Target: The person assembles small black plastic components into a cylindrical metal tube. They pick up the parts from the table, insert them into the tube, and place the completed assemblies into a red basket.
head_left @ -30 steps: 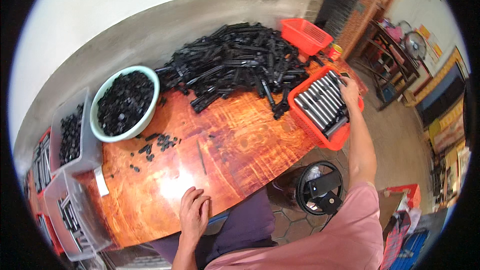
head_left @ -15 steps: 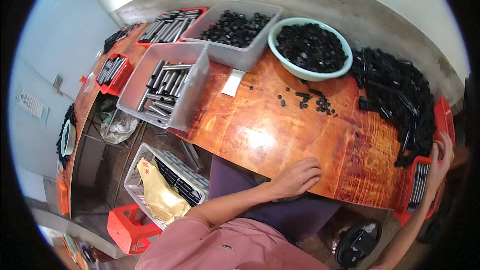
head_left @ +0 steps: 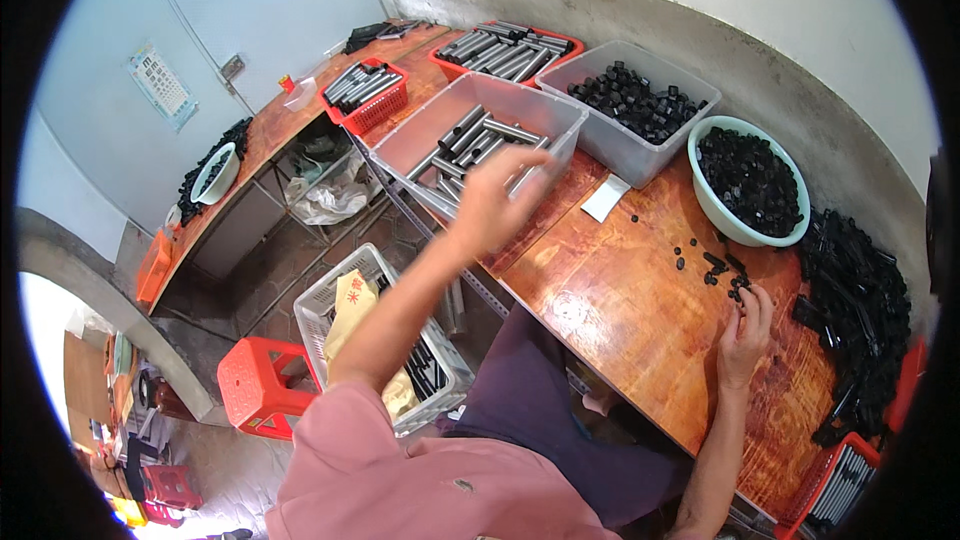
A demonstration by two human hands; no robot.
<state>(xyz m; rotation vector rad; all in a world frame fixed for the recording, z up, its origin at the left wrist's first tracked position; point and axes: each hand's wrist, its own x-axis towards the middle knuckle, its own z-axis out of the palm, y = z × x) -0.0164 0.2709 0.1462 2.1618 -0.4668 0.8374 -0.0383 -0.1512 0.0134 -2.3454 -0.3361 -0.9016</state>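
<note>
My left hand [head_left: 500, 202] is over the near rim of a clear plastic bin [head_left: 400, 132] of metal tubes [head_left: 462, 130]. Its fingers look stretched out and apart, though slightly blurred, and I see nothing held in them. On the wooden table [head_left: 600, 270], my right hand [head_left: 745, 335] rests with bent fingers spread, fingertips at a small cluster of black caps [head_left: 738, 283]. Whether a fingertip touches one of the caps I cannot tell. A few more short black pieces [head_left: 714, 261] lie just beyond that hand.
A second clear bin [head_left: 655, 152] and a pale green basin [head_left: 745, 232] hold black pieces. Black parts [head_left: 860, 310] are heaped at the right. Red baskets [head_left: 385, 118] hold tubes. Below the table edge stand a white crate [head_left: 455, 395] and a red stool [head_left: 262, 380].
The view has swung left. My left hand has gone from the table's front edge to the tube bin. My right hand has left the red basket at the right for the small black caps.
</note>
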